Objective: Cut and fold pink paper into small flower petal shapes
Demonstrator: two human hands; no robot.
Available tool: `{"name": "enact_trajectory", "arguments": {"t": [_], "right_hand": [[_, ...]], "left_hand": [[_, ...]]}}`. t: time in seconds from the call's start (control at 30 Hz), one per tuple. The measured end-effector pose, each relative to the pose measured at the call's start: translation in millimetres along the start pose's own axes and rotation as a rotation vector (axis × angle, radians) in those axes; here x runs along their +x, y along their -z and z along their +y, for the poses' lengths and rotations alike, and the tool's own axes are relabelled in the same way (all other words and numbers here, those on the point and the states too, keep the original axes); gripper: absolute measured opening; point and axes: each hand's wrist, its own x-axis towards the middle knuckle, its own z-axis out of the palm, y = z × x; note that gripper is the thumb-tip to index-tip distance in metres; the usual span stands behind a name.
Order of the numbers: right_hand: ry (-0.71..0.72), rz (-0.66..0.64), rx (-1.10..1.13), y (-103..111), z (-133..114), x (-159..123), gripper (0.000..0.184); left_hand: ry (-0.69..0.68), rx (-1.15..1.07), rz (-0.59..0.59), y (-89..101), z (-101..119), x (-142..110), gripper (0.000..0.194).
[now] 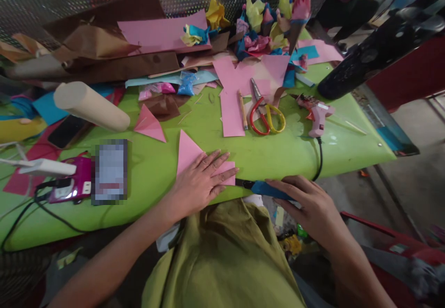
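Note:
My left hand (pixel 205 178) lies flat with fingers spread on a folded piece of pink paper (pixel 188 152), pressing it to the green table (pixel 149 169). My right hand (pixel 306 196) is closed around the blue handle of a knife (pixel 266 189). Its dark blade meets the right edge of the pink paper, and part of the blade may be hidden in the fold. Beyond my hands lie scissors (pixel 259 117) with red and yellow handles, and a pencil (pixel 242 109) on a larger pink sheet (pixel 230 99).
A pink glue gun (pixel 318 115) with a cord rests at the right. On the left are a blurred-screen phone (pixel 110 171), a magenta power socket (pixel 74 180) with cables, and a cardboard tube (pixel 92 106). Crumpled paper flowers (pixel 257 16) and brown sheets (pixel 139 69) fill the back.

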Motion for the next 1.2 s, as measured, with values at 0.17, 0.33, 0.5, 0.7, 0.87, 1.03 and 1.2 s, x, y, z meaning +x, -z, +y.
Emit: {"name": "enact_trajectory", "arguments": {"t": [0.17, 0.33, 0.5, 0.7, 0.87, 1.03, 1.2], "right_hand": [[-0.017, 0.017, 0.034, -3, -2, -7, 0.029], [-0.026, 0.051, 0.046, -7, -10, -9, 0.03], [-0.03, 0.024, 0.076, -8, -12, -13, 0.03], [-0.035, 0.024, 0.086, -14, -22, -12, 0.032], [-0.033, 0.044, 0.096, -14, -24, -15, 0.032], [-0.054, 0.073, 0.034, -16, -24, -14, 0.033], [-0.052, 0.087, 0.048, -17, -25, -10, 0.033]], "left_hand": [[0.004, -0.004, -0.006, 1.6, 0, 1, 0.052], [0.011, -0.023, -0.008, 3.4, 1, 1, 0.05], [0.017, -0.021, -0.013, 1.8, 2, 2, 0.051], [0.023, -0.026, -0.006, 2.5, 2, 1, 0.05], [0.068, -0.026, 0.001, -0.9, 11, 5, 0.052], [0.164, -0.058, 0.063, 0.7, 21, 12, 0.052], [0.071, -0.069, 0.065, 14.5, 1, 0, 0.051]]}}
